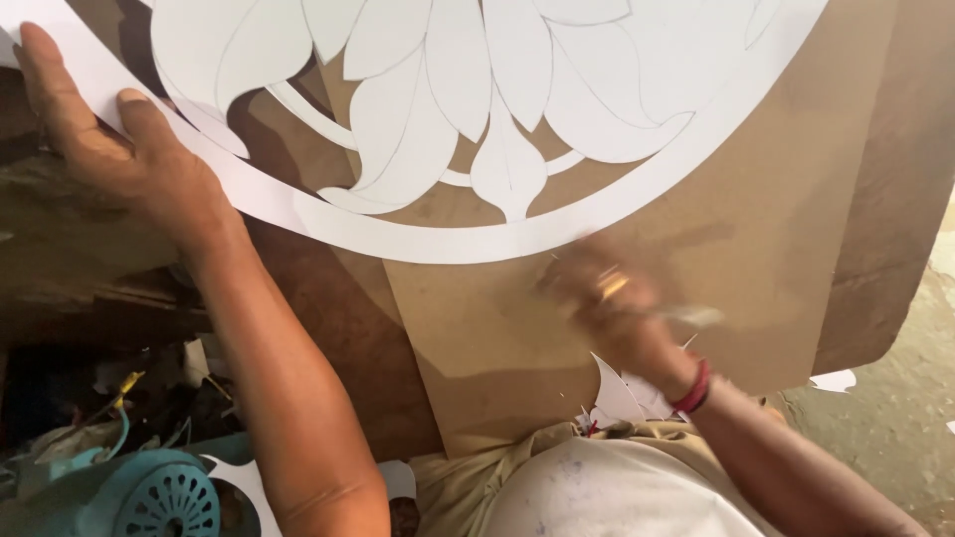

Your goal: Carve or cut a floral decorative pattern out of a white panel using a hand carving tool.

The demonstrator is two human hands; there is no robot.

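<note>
- Brown board (756,249) fills the middle, a flat work surface lit warm and dim.
- Right edge: rough greenish-grey concrete floor (895,428), brighter there, a few white paper scraps (834,380) lying on it.
- Near left: a teal machine with a round grille (164,502), clutter piled in shadow behind it.
</note>
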